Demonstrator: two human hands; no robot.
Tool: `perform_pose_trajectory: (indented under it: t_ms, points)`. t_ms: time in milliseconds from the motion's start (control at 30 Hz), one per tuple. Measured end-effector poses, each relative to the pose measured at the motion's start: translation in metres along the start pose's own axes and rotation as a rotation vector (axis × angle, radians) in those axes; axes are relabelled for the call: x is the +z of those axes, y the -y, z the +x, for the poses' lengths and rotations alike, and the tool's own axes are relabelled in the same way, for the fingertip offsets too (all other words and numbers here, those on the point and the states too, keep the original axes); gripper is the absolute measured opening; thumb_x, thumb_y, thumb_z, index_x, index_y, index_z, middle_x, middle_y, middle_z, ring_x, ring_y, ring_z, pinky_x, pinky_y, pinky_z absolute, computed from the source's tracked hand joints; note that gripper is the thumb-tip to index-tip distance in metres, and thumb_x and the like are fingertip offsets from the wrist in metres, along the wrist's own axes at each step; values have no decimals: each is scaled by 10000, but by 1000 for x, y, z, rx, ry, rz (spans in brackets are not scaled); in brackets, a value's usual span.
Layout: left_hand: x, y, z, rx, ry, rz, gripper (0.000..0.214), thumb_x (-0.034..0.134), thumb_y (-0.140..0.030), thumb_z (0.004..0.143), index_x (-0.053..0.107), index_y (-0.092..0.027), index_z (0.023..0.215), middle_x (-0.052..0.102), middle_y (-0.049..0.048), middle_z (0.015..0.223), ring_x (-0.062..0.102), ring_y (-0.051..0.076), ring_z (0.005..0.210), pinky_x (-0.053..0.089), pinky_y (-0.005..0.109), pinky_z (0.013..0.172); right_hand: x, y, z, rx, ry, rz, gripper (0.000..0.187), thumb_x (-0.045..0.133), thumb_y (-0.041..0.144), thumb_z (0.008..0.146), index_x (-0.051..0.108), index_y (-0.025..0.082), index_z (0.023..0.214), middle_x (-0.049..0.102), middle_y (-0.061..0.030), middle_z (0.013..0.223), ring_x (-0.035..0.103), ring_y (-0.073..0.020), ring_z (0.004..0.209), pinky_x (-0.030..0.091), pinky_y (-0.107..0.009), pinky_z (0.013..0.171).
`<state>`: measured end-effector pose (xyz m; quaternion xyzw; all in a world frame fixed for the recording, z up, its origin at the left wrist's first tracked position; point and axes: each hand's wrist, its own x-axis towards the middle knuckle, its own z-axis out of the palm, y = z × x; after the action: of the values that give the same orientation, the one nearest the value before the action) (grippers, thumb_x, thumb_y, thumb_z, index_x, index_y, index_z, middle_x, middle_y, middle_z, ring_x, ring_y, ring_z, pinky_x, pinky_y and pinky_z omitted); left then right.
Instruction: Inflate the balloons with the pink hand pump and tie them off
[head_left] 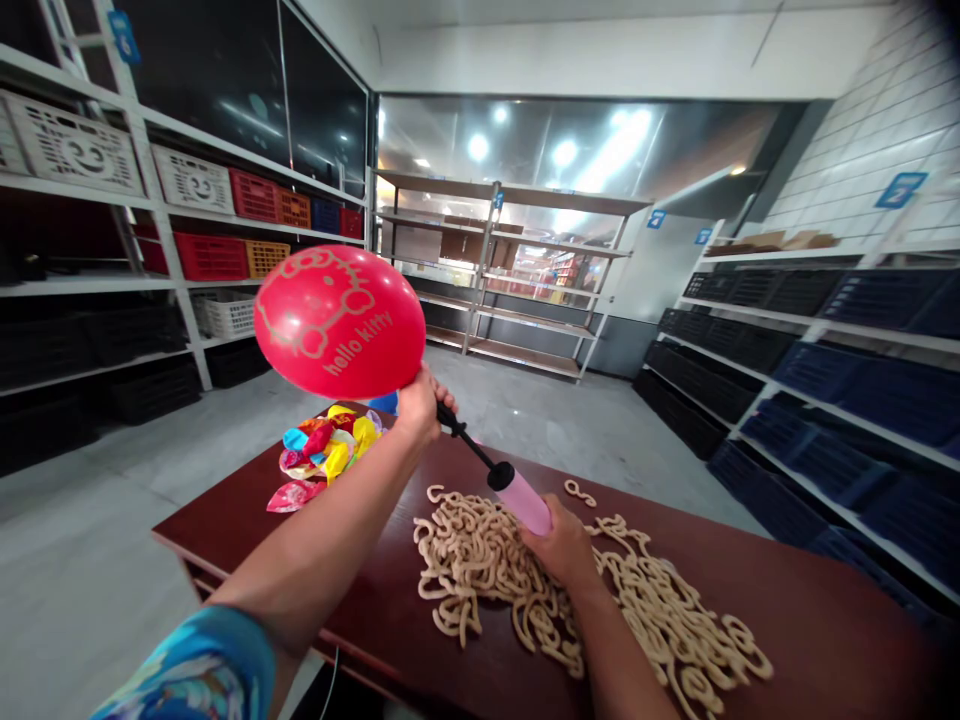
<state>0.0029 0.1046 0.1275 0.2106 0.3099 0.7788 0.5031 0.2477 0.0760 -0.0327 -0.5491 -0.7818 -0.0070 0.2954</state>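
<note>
A red balloon (341, 322) printed with "hello kitty" is filled out and held up above the table's left part. My left hand (421, 402) is closed where the balloon's neck meets the black end of a hand pump (526, 502); the neck itself is hidden by the fingers. Wrapped round the pump's pink barrel is my right hand (561, 545), low over a heap of tan, curled pieces (480, 560). The pump slants, its black rod partly drawn out between the two hands. Flat balloons (334, 445) in several colours lie piled on the table's left side.
The dark red table (360, 590) spans the foreground, with more tan curls (660, 610) on its right half. Shelves with crates (214, 257) stand left, dark blue bins (862, 375) right. A metal rack (491, 270) stands at the back, beyond grey floor.
</note>
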Motion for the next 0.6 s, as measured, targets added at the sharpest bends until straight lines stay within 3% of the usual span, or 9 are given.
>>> perform_pose_trajectory:
  t_ms: [100, 167, 267, 500, 600]
  points:
    - [0, -19, 8, 42, 5, -3, 497, 511, -582, 708, 247, -200, 531, 274, -67, 393, 348, 82, 324, 340, 225, 359, 2, -3, 0, 5, -20, -14, 284, 587, 304, 670, 499, 210, 923, 605, -21, 812, 562, -185, 729, 353, -260, 633]
    - [-1, -16, 9, 44, -16, -9, 490, 508, -569, 717, 249, -198, 530, 273, -68, 393, 341, 78, 322, 329, 218, 354, 5, -5, -1, -2, -24, -37, 256, 586, 306, 671, 502, 208, 892, 600, -21, 785, 557, -184, 712, 348, -263, 626]
    - [-3, 6, 4, -19, -69, -8, 481, 479, -553, 743, 238, -199, 525, 267, -66, 388, 330, 77, 316, 307, 210, 341, 9, -6, -2, -22, -9, -62, 215, 582, 317, 679, 504, 209, 847, 589, -18, 735, 552, -180, 689, 334, -258, 604]
    - [-11, 82, -20, -158, -163, -15, 445, 487, -496, 757, 255, -205, 513, 277, -61, 378, 332, 81, 311, 314, 220, 340, 18, -4, -6, -50, 26, -91, 280, 583, 390, 695, 518, 198, 888, 610, -37, 758, 559, -185, 690, 325, -256, 596]
    - [-13, 95, -24, -180, -151, -33, 456, 517, -502, 735, 261, -203, 503, 282, -59, 379, 339, 81, 317, 318, 224, 344, 17, -1, -6, -51, 27, -83, 284, 579, 415, 702, 514, 201, 877, 611, -33, 752, 561, -184, 679, 326, -255, 587]
